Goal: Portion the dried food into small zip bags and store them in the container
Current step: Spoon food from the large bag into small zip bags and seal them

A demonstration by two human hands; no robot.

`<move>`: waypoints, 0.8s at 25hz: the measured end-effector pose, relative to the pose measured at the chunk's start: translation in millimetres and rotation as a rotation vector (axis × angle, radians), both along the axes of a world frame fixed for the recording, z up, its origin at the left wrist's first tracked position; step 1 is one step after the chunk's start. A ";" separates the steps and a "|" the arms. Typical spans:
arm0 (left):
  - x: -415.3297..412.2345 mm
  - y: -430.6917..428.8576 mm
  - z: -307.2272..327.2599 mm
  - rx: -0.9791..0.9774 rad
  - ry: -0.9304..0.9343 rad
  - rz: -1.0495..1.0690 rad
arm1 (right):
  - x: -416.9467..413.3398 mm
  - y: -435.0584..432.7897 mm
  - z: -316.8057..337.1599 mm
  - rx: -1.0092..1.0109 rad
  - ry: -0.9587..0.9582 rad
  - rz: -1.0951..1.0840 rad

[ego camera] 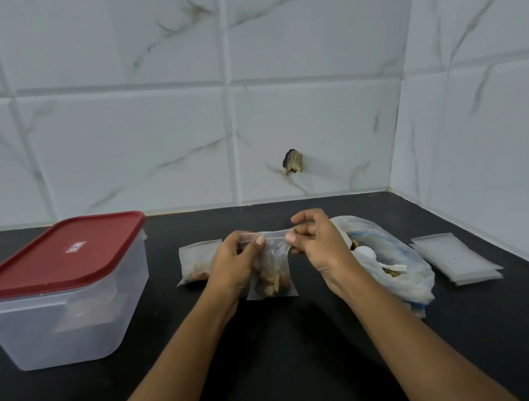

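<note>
Forearms reach in over the black tabletop [283, 370], and the left grip [231, 262] and right grip [320, 247] each pinch a top corner of the small zip bag [270, 277], brown dried pieces inside, hanging upright between them. Container [62, 312] sits lidded, well left; big food bag [395, 269] lies just right.

A dark-red plastic lid [60, 255] tops a clear rectangular plastic container [67, 321] on a matte black tabletop [280, 353]. White wall tiles [141, 133] carry grey-brown marble veining. Tan dried food pieces [271, 282] fill a clear small zip bag [268, 269].
</note>
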State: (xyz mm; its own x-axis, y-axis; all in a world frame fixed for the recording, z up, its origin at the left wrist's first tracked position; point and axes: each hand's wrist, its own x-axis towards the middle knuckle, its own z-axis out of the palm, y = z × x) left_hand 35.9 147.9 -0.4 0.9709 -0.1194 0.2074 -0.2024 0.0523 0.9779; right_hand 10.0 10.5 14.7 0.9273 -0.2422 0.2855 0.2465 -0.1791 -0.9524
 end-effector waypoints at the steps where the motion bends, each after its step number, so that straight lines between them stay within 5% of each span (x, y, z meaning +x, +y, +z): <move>1: -0.5 0.1 0.2 -0.017 0.001 0.006 | 0.3 -0.2 -0.5 0.025 0.008 0.026; 12: -3.9 8.2 6.5 -0.192 0.161 -0.121 | 0.1 0.3 3.4 0.051 -0.012 -0.012; 20: -6.5 8.0 9.0 -0.195 0.068 -0.089 | -6.2 5.2 7.3 -0.001 -0.030 0.093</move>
State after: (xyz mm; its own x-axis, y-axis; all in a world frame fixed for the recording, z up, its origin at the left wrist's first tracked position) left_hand 29.4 155.9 8.5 0.9708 -0.1695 0.1696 -0.1227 0.2566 0.9587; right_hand 3.8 15.8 22.1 0.9367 -0.1553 0.3137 0.2904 -0.1555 -0.9442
